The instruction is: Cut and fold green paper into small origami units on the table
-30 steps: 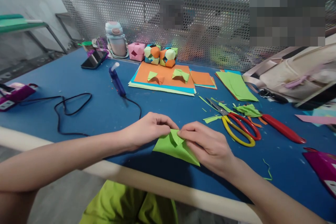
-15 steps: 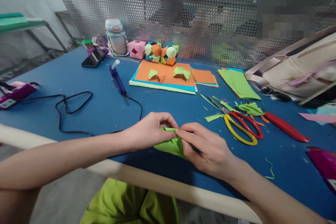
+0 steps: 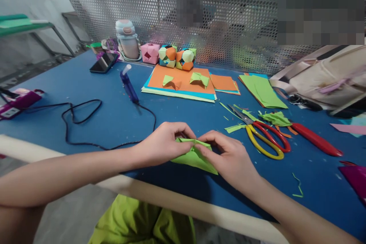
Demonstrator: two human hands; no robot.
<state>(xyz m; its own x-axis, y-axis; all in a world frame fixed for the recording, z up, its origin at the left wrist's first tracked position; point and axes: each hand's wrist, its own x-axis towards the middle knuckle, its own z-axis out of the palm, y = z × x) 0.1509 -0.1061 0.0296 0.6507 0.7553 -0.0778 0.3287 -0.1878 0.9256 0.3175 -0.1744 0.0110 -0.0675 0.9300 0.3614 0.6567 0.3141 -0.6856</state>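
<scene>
A piece of green paper [image 3: 196,159] with a fold along its upper edge is held between both hands, near the front of the blue table. My left hand [image 3: 168,143] pinches it at the left, thumb in front and fingers behind. On the other side my right hand [image 3: 228,156] grips the upper edge, its thumb close to the left thumb. The far fingertips are hidden behind the paper. Beyond the hands, two small folded green and orange paper pieces [image 3: 199,79] rest on a stack of coloured sheets [image 3: 183,92].
Scissors [image 3: 264,139] lie at the right beside green scraps [image 3: 276,118] and a red-handled tool [image 3: 316,139]. A blue glue gun [image 3: 129,87] trails a black cord [image 3: 85,144] at the left. Paper cubes [image 3: 167,56], a bottle [image 3: 127,41] and a phone [image 3: 103,63] stand or lie at the back.
My right hand has shifted its grip: its thumb now lies along the front of the paper's upper edge, and more of the green sheet shows. The left hand stays nearly in place.
</scene>
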